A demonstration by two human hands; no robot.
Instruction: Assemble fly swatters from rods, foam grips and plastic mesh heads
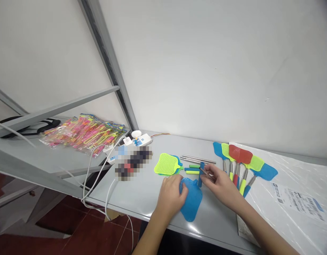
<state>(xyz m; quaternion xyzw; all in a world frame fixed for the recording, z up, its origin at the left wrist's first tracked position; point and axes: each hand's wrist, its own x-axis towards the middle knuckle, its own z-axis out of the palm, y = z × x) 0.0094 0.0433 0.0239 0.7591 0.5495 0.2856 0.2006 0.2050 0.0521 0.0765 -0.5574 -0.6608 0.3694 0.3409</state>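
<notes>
My left hand (172, 193) has its fingers and thumb closed on the left edge of a blue fly swatter head (192, 203), which lies near the table's front edge. Between the fingertips of my right hand (218, 180) is a thin metal rod (203, 170), mostly hidden. Just left of those fingertips is a blue handle tube (200, 180). Green and yellow handle tubes (192, 172) lie behind it. Several metal rods (196, 159) rest farther back. A yellow-green swatter head (165, 164) sits on blue ones at the left.
Several fly swatters with handles, one red (240, 154), fan out at right on a white plastic package (293, 177). White power strips (142, 140) with cables stand at the back left. Bagged colourful goods (86, 134) lie beyond the grey metal frame (107, 49).
</notes>
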